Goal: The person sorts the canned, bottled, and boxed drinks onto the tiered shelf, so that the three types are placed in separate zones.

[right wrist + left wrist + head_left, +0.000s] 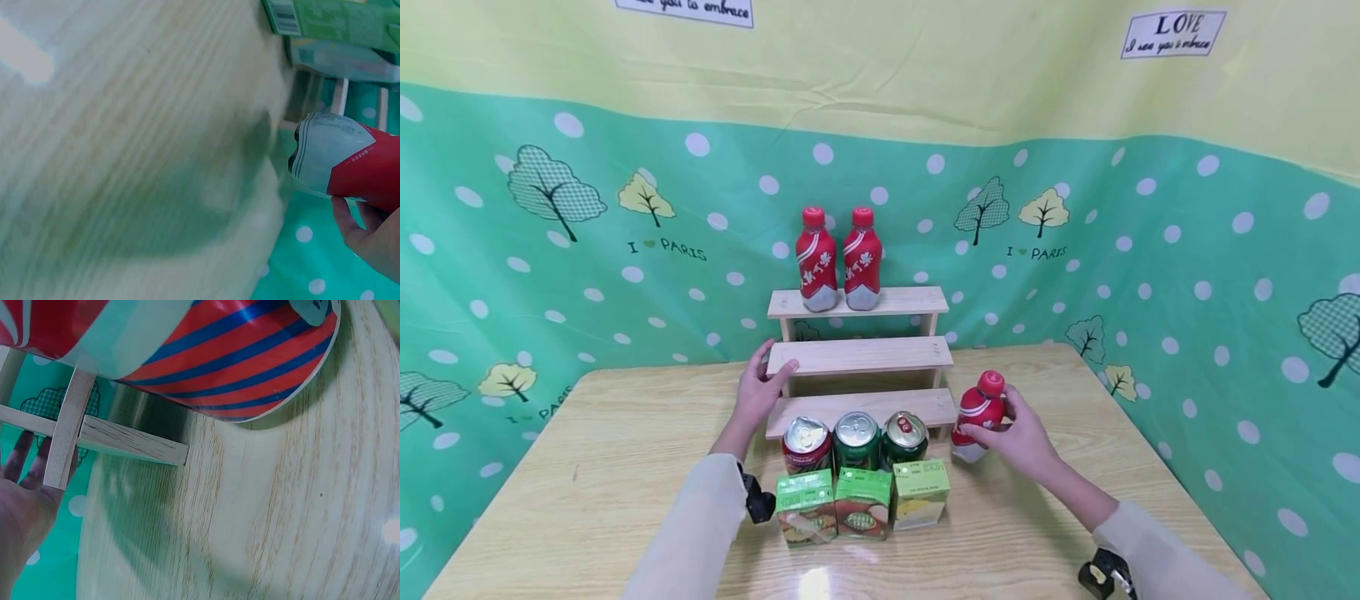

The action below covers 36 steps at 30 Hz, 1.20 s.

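Note:
My right hand grips a red drink bottle with a red cap and a pale base, right of the wooden step shelf. The bottle leans slightly; in the right wrist view its base shows clear of the tabletop. My left hand holds the left end of the shelf's middle step, thumb at the front and fingers behind the end. Two matching bottles, a left one and a right one, stand side by side on the top step's left half.
Before the bottom step stand a dark red can and two green cans. Nearer me are three juice cartons, two green-topped and one yellowish. A patterned green cloth hangs behind the wooden table.

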Motion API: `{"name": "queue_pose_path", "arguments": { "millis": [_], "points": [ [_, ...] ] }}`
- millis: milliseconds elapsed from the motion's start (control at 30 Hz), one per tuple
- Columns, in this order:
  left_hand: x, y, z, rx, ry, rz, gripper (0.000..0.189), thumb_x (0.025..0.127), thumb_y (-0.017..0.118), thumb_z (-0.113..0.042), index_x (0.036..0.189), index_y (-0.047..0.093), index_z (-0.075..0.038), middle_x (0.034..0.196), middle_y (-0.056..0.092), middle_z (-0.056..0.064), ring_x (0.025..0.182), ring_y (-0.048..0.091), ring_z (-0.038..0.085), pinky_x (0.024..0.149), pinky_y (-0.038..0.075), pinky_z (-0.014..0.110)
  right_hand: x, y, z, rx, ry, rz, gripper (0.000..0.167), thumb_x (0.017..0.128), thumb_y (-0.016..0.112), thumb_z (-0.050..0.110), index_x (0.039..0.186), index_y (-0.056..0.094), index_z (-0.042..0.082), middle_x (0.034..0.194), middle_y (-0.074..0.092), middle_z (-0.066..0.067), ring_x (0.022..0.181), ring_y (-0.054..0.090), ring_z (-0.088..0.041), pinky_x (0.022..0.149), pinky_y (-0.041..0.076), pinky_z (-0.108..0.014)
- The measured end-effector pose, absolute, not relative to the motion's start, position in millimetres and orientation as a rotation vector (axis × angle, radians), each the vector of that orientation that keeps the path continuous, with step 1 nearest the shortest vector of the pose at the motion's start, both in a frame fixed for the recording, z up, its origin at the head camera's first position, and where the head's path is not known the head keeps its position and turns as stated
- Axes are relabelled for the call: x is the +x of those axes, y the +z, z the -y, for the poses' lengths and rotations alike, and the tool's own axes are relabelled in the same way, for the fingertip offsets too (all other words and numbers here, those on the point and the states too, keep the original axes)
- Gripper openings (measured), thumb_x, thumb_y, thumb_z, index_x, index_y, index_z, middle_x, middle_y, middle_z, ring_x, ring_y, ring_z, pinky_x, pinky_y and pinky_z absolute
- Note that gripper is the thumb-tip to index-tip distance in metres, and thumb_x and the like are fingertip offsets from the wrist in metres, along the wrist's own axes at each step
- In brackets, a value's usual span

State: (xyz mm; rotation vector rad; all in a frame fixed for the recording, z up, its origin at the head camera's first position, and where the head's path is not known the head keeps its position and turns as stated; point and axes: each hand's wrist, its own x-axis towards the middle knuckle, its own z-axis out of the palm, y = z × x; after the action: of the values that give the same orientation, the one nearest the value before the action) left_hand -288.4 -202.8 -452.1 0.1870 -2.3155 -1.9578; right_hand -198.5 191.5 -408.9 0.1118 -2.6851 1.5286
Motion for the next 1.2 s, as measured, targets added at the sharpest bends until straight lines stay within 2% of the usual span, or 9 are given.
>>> {"name": "queue_pose_path", "arguments": {
  "millis": [300, 667, 967, 1200],
  "points": [
    [-289.6, -454.2, 204.0, 0.185, -1.956, 2.315, 0.083, 0.081, 0.065, -0.051, 0.149, 0.022, -0.029, 0.142, 0.043, 0.021, 0.115, 0.053, 0.032, 0.098, 0.047, 0.043, -202.2, -388.0, -200.8, 0.181, 1.477, 2.646, 0.070, 0.075, 0.079, 0.026, 0.132, 0.040, 0.011, 0.123, 0.055, -0.016, 0.111, 0.055, -0.032, 0.082, 0.057, -0.036],
    [-289.6, -453.1, 204.4, 0.171, -1.944, 2.330, 0.085, 0.080, 0.067, -0.051, 0.149, 0.022, -0.027, 0.143, 0.042, 0.020, 0.115, 0.053, 0.034, 0.098, 0.047, 0.044, -212.6, -358.9, -199.0, 0.256, 1.447, 2.604, 0.070, 0.078, 0.077, 0.023, 0.135, 0.037, 0.010, 0.128, 0.051, -0.016, 0.116, 0.051, -0.034, 0.087, 0.054, -0.047],
    [-288.8, -451.9, 203.7, 0.180, -1.941, 2.340, 0.084, 0.081, 0.065, -0.051, 0.149, 0.021, -0.028, 0.141, 0.044, 0.020, 0.115, 0.053, 0.033, 0.098, 0.047, 0.043, -221.9, -341.0, -195.3, 0.245, 1.460, 2.632, 0.077, 0.078, 0.076, 0.027, 0.139, 0.031, 0.012, 0.128, 0.050, -0.017, 0.116, 0.050, -0.034, 0.085, 0.055, -0.046],
    [-287.0, -449.9, 202.4, 0.187, -1.944, 2.334, 0.083, 0.081, 0.065, -0.051, 0.149, 0.022, -0.029, 0.141, 0.044, 0.020, 0.115, 0.053, 0.032, 0.098, 0.047, 0.042, -230.8, -331.0, -192.6, 0.190, 1.490, 2.583, 0.084, 0.078, 0.077, 0.025, 0.141, 0.022, 0.011, 0.133, 0.046, -0.018, 0.122, 0.046, -0.035, 0.090, 0.051, -0.051]
  ]
}}
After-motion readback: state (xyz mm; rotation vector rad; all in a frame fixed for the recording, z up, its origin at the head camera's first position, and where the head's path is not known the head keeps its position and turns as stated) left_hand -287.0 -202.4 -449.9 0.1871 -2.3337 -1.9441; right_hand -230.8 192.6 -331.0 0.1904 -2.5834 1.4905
